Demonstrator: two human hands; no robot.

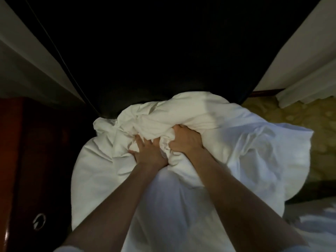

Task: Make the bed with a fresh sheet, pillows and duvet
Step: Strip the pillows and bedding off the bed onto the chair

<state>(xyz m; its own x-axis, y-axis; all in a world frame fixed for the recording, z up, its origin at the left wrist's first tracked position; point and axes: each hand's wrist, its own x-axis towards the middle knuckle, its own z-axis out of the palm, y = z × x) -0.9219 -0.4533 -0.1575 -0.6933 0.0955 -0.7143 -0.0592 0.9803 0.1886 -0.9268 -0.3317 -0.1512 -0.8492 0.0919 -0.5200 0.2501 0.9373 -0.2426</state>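
A big bundle of crumpled white bedding (pixel 227 142) fills the middle of the head view. I cannot tell whether it is a duvet or a sheet. My left hand (pixel 148 152) presses into the bunched folds at the centre, its fingers dug into the cloth and gripping it. My right hand (pixel 185 140) sits right beside it, fingers curled round a thick wad of the same fabric. Both forearms reach in from the bottom of the frame. More white cloth (pixel 312 222) lies at the lower right.
A tall black panel (pixel 163 51) rises directly behind the bundle. A dark red wooden cabinet (pixel 27 160) with a metal ring handle (pixel 39 221) stands at the left. Patterned yellow carpet (pixel 291 115) shows at the right, with pale walls on both sides.
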